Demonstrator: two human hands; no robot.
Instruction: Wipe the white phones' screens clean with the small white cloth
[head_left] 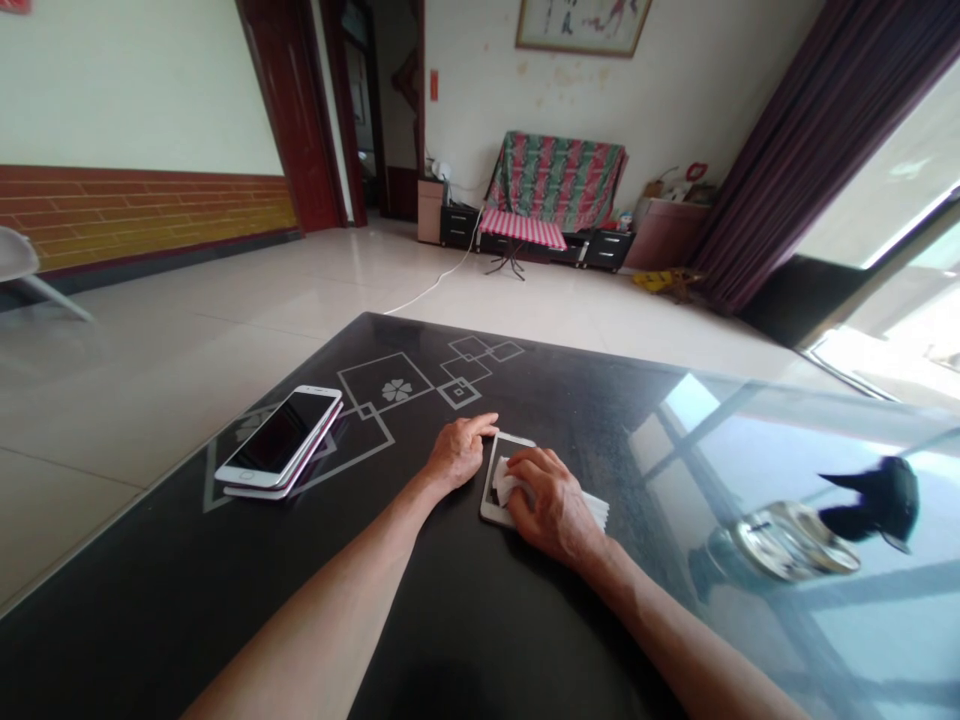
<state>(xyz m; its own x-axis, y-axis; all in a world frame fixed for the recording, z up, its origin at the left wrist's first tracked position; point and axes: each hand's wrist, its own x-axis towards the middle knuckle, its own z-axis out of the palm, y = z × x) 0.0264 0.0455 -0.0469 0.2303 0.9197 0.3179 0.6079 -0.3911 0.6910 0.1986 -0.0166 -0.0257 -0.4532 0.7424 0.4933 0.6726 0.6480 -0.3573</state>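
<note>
A white-framed smartphone [489, 508] lies flat on the dark table, partly covered by my right hand [551, 500]. That hand is closed on a crumpled white tissue [504, 480], pressed onto the phone's screen. Folded white layers of the tissue stick out past the hand's right side. My left hand [459, 450] rests at the phone's upper left corner, its index finger stretched towards the edge and the other fingers partly curled. Nothing shows in its grasp. To the left, a white phone with a dark screen [285, 432] lies on top of another pale phone [259, 492].
The glossy black table [420, 620] carries a pale square pattern. At its right stands a round metallic and glass object [795, 540] with a black item [877, 505] on it. Beyond are a pink striped folding table [523, 229], a low cabinet, and a white chair [19, 258] at far left.
</note>
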